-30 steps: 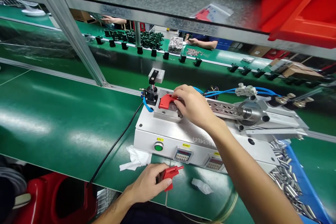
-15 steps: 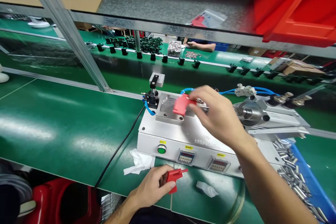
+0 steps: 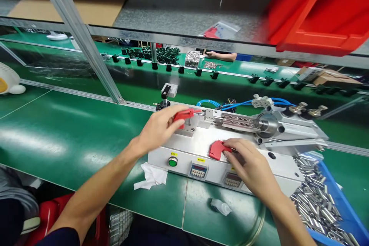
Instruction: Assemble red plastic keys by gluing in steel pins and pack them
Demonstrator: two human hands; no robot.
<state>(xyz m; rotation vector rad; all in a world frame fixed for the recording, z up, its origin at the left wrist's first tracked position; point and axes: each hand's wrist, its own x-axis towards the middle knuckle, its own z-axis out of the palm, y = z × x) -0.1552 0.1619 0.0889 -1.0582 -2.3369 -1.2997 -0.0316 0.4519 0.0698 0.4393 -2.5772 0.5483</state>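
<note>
Pinching one red piece (image 3: 184,114) between the thumb and fingers of the left hand (image 3: 157,127), over the metal fixture block (image 3: 187,130) at the left end of the machine (image 3: 201,140), with contact between piece and block impossible to tell. Pinching a second red piece (image 3: 216,150) between the thumb and fingertips of the right hand (image 3: 250,161), over the machine's front edge, above the digital counters (image 3: 198,170) and to the right of the green button (image 3: 173,162), well apart from the blue bin (image 3: 347,209) of metal tubes (image 3: 317,203)

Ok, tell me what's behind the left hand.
Behind the left hand stands a black-armed post, its base covered. The metal block shows near its right end; the rest is hidden.
</note>
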